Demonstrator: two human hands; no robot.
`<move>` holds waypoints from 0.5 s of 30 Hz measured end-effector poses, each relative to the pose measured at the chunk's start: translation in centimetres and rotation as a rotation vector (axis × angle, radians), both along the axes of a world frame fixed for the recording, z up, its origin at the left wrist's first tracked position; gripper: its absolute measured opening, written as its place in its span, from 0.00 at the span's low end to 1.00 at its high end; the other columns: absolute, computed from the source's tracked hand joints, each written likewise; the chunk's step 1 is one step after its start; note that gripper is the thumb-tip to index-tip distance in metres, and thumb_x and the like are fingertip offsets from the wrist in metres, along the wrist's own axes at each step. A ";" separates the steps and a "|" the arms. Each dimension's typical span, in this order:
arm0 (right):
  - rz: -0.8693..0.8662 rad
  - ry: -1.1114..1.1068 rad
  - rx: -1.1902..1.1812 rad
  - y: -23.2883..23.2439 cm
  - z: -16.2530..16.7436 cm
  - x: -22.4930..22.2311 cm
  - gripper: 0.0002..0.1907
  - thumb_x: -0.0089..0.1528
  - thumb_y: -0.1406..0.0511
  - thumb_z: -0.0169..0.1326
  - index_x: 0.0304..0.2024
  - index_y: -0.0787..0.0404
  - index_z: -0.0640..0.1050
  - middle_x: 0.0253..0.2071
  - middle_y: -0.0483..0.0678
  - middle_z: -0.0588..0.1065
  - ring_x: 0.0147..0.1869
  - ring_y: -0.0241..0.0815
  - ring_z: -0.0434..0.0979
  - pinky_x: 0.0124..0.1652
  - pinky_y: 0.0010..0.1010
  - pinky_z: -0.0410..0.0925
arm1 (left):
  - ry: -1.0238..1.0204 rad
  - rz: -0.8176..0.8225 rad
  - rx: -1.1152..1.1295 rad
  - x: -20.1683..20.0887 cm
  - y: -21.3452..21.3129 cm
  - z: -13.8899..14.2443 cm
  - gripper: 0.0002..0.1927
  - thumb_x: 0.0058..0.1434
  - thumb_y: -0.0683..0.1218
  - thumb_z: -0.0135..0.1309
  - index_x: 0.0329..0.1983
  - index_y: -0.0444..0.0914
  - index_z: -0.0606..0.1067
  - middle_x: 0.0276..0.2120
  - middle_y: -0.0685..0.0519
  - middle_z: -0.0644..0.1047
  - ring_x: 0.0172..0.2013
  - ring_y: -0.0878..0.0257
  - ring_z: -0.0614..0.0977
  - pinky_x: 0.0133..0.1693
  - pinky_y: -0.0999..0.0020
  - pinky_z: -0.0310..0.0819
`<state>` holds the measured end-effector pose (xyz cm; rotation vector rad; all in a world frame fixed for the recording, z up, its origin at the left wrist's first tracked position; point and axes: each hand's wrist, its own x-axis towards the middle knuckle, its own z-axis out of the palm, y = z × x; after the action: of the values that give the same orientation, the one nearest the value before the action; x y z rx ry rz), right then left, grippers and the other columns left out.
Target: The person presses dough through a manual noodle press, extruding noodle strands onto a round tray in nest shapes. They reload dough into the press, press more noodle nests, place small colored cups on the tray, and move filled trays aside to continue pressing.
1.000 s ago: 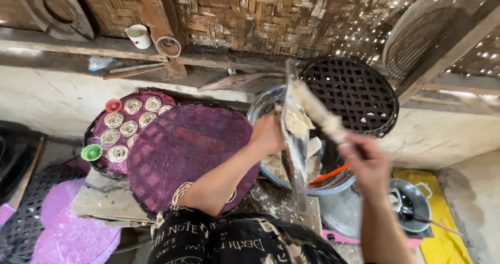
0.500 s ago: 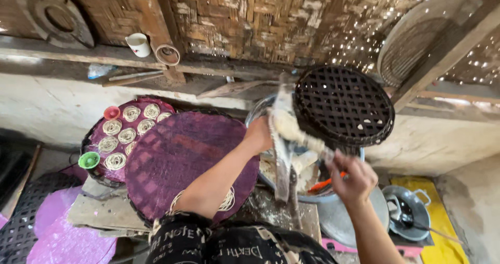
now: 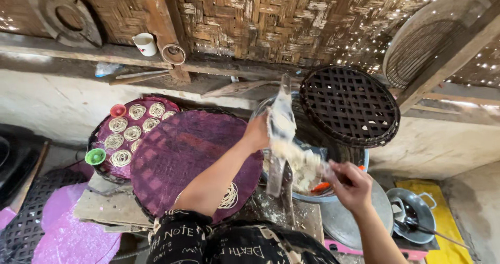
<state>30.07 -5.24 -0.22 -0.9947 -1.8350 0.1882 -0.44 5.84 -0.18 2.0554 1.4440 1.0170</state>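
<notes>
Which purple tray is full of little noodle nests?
The far purple tray, at the left, beside the green cup. It holds many small white noodle coils; the big purple tray in front holds only one.

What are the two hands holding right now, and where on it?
Left hand grips the dough-smeared metal press at mid-height; right hand holds its lower handle end.

**Dough-caked press upright over the bowl**

Long, narrow metal press (image 3: 281, 133), smeared white with dough, standing nearly upright above a wide bowl (image 3: 359, 162) of pale dough. Upper part gripped from the left side, lower end meeting a sticky lump just above the bowl's contents.
</notes>
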 end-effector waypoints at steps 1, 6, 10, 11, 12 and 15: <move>0.038 0.047 -0.131 -0.1 -0.1 0.7 0.11 0.55 0.68 0.66 0.38 0.67 0.82 0.29 0.46 0.78 0.27 0.29 0.69 0.30 0.21 0.63 | -0.074 -0.006 0.060 -0.4 0.1 -0.1 0.24 0.57 0.53 0.59 0.53 0.37 0.78 0.47 0.40 0.81 0.48 0.41 0.81 0.48 0.52 0.76; -0.127 0.280 -0.268 3.4 -1.1 2.8 0.15 0.61 0.70 0.64 0.50 0.68 0.82 0.34 0.41 0.78 0.36 0.25 0.72 0.38 0.19 0.68 | -0.177 -0.190 -0.025 -0.3 0.3 -1.0 0.24 0.54 0.51 0.62 0.51 0.35 0.78 0.46 0.41 0.82 0.48 0.47 0.84 0.49 0.56 0.77; -0.037 0.246 -0.289 3.6 -3.1 2.9 0.14 0.58 0.71 0.65 0.46 0.68 0.82 0.36 0.43 0.80 0.37 0.27 0.74 0.39 0.19 0.69 | -0.164 -0.268 -0.012 -0.5 0.8 -1.6 0.22 0.55 0.46 0.65 0.52 0.34 0.79 0.46 0.42 0.83 0.45 0.52 0.85 0.47 0.56 0.78; 0.006 0.210 -0.279 3.3 -3.6 2.9 0.13 0.57 0.71 0.66 0.44 0.68 0.82 0.35 0.44 0.80 0.37 0.28 0.74 0.38 0.20 0.69 | -0.511 -0.424 -0.217 -0.6 0.9 -1.8 0.21 0.58 0.45 0.64 0.53 0.34 0.77 0.44 0.42 0.82 0.43 0.52 0.84 0.44 0.56 0.80; 0.077 0.308 -0.331 3.4 -3.8 3.0 0.13 0.57 0.72 0.65 0.45 0.69 0.82 0.37 0.45 0.80 0.39 0.29 0.76 0.40 0.21 0.71 | -0.787 -0.545 -0.379 -0.7 1.0 -2.0 0.20 0.57 0.46 0.64 0.52 0.34 0.77 0.44 0.43 0.82 0.43 0.53 0.84 0.46 0.55 0.79; 0.177 0.537 -0.446 4.4 -4.3 3.5 0.14 0.59 0.74 0.62 0.47 0.70 0.80 0.41 0.47 0.80 0.43 0.32 0.80 0.45 0.24 0.73 | -1.164 -0.774 -0.590 -0.1 1.0 -2.5 0.19 0.57 0.47 0.64 0.49 0.35 0.77 0.43 0.44 0.81 0.44 0.53 0.83 0.49 0.55 0.76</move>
<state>33.59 -0.83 -4.50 -0.9568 -1.4021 0.9151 -0.52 6.80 -2.72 1.0238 0.2244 0.9651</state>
